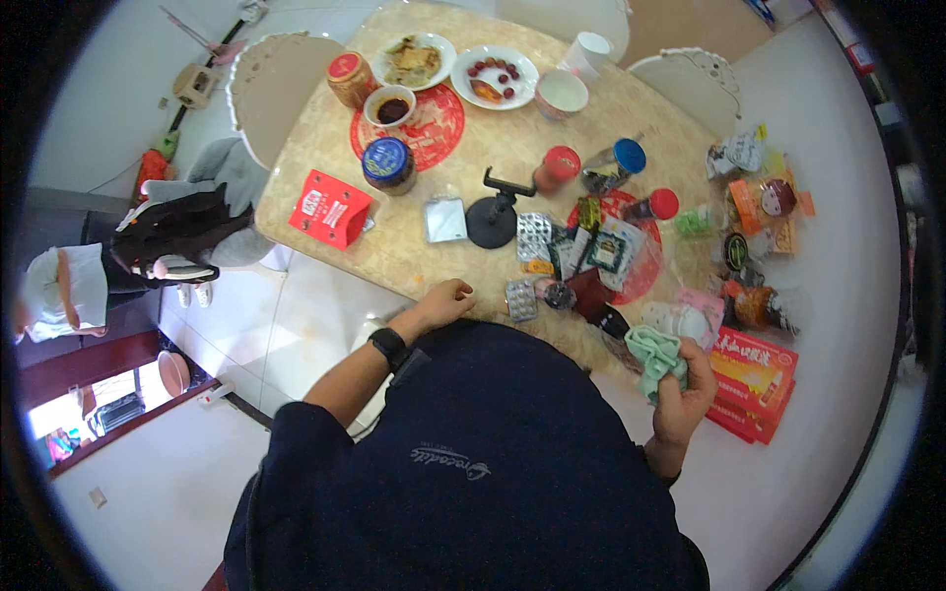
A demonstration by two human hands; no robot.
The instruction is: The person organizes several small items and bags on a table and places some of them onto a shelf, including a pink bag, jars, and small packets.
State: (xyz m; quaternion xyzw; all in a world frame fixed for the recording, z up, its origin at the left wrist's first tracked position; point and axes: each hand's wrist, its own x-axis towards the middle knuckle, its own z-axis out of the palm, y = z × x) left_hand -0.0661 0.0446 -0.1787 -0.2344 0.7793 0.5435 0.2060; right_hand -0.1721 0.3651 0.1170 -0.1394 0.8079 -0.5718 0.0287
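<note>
My right hand (684,395) grips a crumpled pale green cloth (656,358) near the table's right front corner. Just beyond the cloth lie a white bottle (674,319) and a dark bottle (600,309). My left hand (446,303) rests at the front edge of the marble-patterned table (332,155), fingers loosely bent and holding nothing. To its right are a silver blister pack (522,300) and a second one (533,236). A black phone stand (493,221) stands ahead of the left hand, beside a small clear-lidded box (446,220).
Plates of food (415,62) and fruit (495,77), a sauce bowl (390,107) and a patterned bowl (562,94) sit at the back. Lidded jars (389,165), packets (613,251) and red boxes (754,377) crowd the table. A person (66,292) is at left, near a chair (277,89).
</note>
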